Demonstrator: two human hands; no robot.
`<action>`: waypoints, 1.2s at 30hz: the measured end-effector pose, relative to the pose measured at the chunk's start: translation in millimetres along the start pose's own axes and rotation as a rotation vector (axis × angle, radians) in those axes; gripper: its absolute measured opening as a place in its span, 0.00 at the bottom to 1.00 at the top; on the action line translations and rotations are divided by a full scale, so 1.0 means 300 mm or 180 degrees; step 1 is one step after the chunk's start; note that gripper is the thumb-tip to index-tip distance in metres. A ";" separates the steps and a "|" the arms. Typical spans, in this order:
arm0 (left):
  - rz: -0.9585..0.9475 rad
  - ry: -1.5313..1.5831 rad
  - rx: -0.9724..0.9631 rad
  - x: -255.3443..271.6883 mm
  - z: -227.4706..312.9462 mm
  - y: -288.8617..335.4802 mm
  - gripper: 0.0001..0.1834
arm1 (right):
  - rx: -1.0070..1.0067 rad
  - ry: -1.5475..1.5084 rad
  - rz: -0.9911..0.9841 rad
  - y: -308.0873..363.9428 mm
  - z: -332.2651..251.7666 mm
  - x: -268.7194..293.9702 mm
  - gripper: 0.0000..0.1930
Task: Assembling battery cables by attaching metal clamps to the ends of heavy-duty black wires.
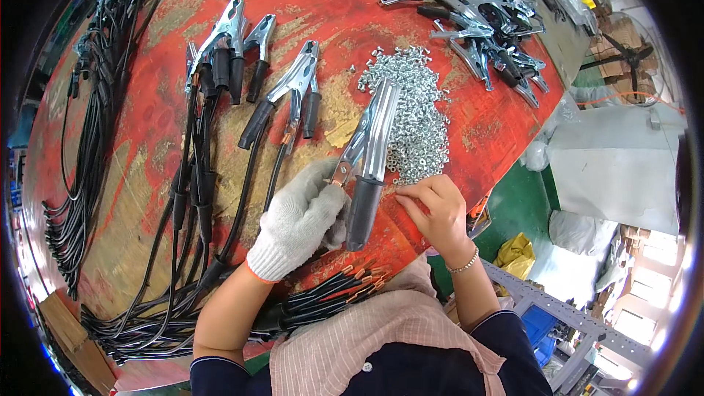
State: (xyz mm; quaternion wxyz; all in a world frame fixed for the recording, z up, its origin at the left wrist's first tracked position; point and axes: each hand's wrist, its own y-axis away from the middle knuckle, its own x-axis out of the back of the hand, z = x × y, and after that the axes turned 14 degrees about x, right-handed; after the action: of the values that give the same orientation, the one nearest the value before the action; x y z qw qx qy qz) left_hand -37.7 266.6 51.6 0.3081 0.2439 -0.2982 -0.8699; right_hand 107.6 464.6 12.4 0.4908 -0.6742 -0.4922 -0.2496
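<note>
My left hand (299,218), in a white knit glove with an orange cuff edge, is closed on a metal spring clamp (379,136) with black handle grips. The clamp's jaws point away from me, over a heap of small silvery screws and nuts (422,117). A copper-coloured piece shows on the clamp beside the gloved fingers. At the heap's near edge, my bare right hand (440,214) has its thumb and fingertips drawn together; whatever lies between them is too small to make out. Another clamp (293,84), attached to a black cable, lies just left of the heap.
More cabled clamps (227,44) lie left of centre. A long bundle of black cables (95,139) runs along the left side. Loose clamps (477,15) are piled at the far right of the worn red table (330,7). Cables with bare copper ends (337,290) lie close to my body.
</note>
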 end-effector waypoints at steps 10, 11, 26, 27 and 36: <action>0.0016 0.0104 0.0003 -0.008 -0.007 -0.006 0.20 | -0.0238 -0.0060 -0.0097 -0.007 -0.005 0.012 0.07; 0.0014 0.0083 0.0034 -0.011 -0.004 -0.007 0.20 | -0.0194 -0.0106 -0.0106 -0.006 -0.002 0.013 0.08; 0.0086 -0.0488 0.0099 -0.022 0.031 0.039 0.21 | 0.0235 -0.0694 0.0667 -0.146 -0.067 0.030 0.11; 0.0095 -0.0531 0.0077 -0.022 0.028 0.036 0.20 | 0.0315 -0.0671 0.0725 -0.162 -0.075 0.016 0.11; 0.0159 -0.0868 -0.0110 -0.016 0.033 0.040 0.21 | 0.0543 -0.0647 0.0825 -0.246 -0.121 -0.029 0.12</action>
State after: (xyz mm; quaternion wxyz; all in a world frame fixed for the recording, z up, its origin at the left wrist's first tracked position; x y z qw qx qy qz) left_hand -35.7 266.0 67.8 0.2905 0.1105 -0.3284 -0.8920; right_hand 42.6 430.4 50.3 0.5220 -0.7096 -0.4677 -0.0722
